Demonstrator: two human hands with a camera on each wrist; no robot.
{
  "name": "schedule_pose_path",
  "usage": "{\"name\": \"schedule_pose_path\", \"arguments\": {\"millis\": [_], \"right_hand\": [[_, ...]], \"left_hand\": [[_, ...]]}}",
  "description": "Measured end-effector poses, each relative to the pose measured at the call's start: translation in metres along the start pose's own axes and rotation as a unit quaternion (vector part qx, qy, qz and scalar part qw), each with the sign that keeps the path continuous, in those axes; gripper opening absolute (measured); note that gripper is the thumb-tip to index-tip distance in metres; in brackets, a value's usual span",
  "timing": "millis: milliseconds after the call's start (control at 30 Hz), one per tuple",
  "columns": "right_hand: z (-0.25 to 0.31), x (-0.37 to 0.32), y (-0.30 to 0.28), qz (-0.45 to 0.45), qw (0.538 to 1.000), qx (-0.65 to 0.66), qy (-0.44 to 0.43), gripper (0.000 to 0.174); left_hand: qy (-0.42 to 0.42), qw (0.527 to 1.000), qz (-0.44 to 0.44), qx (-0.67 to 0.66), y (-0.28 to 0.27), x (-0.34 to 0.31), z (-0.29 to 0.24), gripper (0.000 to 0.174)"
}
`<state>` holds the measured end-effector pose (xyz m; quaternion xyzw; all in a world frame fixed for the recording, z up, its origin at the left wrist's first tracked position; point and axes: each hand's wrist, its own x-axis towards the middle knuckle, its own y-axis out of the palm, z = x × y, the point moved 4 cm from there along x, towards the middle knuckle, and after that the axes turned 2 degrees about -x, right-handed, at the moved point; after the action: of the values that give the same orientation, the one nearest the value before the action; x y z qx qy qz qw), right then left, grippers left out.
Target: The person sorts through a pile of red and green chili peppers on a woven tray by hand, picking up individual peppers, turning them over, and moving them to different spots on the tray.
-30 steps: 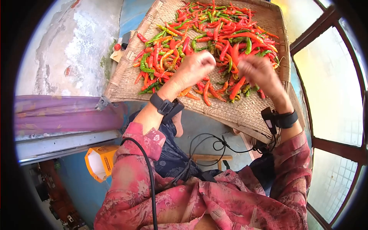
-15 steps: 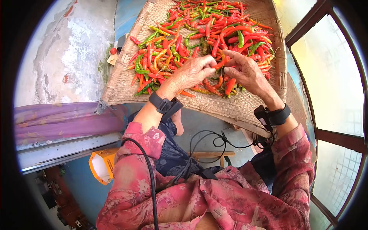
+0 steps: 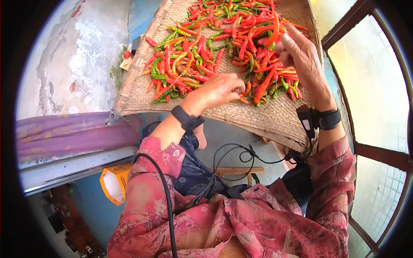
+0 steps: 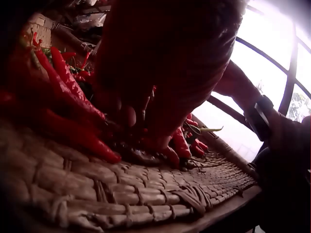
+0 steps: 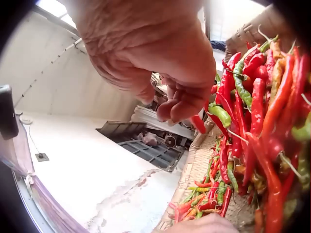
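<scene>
A heap of red, orange and green chili peppers (image 3: 206,56) lies on a shallow woven tray (image 3: 275,124). My left hand (image 3: 217,91) reaches down to the peppers at the tray's near edge, its fingers bent. In the dark left wrist view, those fingertips are right at a red chili pepper (image 4: 171,156) by the weave; I cannot tell whether they pinch it. Over the right side of the heap, my right hand (image 3: 307,64) holds a red chili pepper (image 5: 198,124), whose end shows below the curled fingers in the right wrist view.
Windows (image 3: 374,81) with dark frames stand close on the right. A worn plaster wall (image 3: 86,56) and a purple cloth (image 3: 77,131) are on the left. Below the tray are looped black cable (image 3: 245,155), a wooden stool (image 3: 236,170) and an orange box (image 3: 115,182).
Half a second ago both hands met over the heap around a reddish pepper. Since then the right hand has moved up and right, while the left has lowered toward the near edge.
</scene>
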<state>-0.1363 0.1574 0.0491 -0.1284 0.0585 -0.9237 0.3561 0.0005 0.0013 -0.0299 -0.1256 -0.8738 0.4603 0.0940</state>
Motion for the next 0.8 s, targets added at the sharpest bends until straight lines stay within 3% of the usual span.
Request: {"name": "schedule_pose_path", "arguments": {"millis": [100, 133, 233, 333, 400, 433, 467, 533, 567, 667, 767, 800], "right_hand": [[-0.011, -0.002, -0.003, -0.063, 0.998, 0.011, 0.003, 0.053], [-0.012, -0.006, 0.000, -0.037, 0.999, 0.013, 0.021, 0.058], [-0.021, -0.014, 0.007, 0.062, 0.995, -0.063, 0.048, 0.048], [-0.020, -0.022, 0.016, 0.092, 0.991, -0.093, 0.042, 0.042], [-0.029, -0.026, 0.025, 0.084, 0.992, -0.079, 0.046, 0.035], [-0.033, -0.027, 0.031, 0.102, 0.989, -0.101, 0.043, 0.031], [-0.036, -0.027, 0.036, 0.120, 0.984, -0.122, 0.041, 0.028], [-0.034, -0.033, 0.049, 0.130, 0.980, -0.152, 0.003, 0.027], [-0.036, -0.035, 0.054, 0.130, 0.981, -0.140, 0.018, 0.027], [-0.037, -0.037, 0.062, 0.131, 0.982, -0.128, 0.050, 0.027], [-0.035, -0.032, 0.058, 0.200, 0.958, -0.204, -0.031, 0.028], [-0.032, -0.027, 0.052, 0.250, 0.943, -0.218, -0.017, 0.028]], "left_hand": [[-0.011, 0.996, 0.024, 0.080, 0.015, 0.001, -0.002, 0.021], [-0.035, 0.990, 0.051, 0.127, 0.018, 0.002, 0.000, 0.021], [-0.024, 0.997, -0.007, 0.076, 0.006, 0.006, 0.004, 0.017], [-0.048, 0.995, -0.078, -0.031, -0.009, 0.016, 0.007, 0.019], [-0.185, 0.943, -0.142, -0.239, -0.017, 0.017, 0.017, 0.029], [-0.182, 0.915, -0.134, -0.333, -0.018, 0.016, 0.022, 0.042], [-0.181, 0.916, -0.135, -0.333, -0.018, 0.016, 0.022, 0.042], [-0.173, 0.809, -0.155, -0.540, -0.017, 0.017, 0.011, 0.050], [-0.171, 0.785, -0.152, -0.576, -0.016, 0.017, 0.004, 0.053], [-0.154, 0.785, -0.156, -0.580, -0.014, 0.019, -0.006, 0.052], [-0.167, 0.770, -0.192, -0.585, -0.015, 0.017, 0.008, 0.049], [-0.177, 0.757, -0.223, -0.587, -0.016, 0.016, 0.011, 0.048]]}}
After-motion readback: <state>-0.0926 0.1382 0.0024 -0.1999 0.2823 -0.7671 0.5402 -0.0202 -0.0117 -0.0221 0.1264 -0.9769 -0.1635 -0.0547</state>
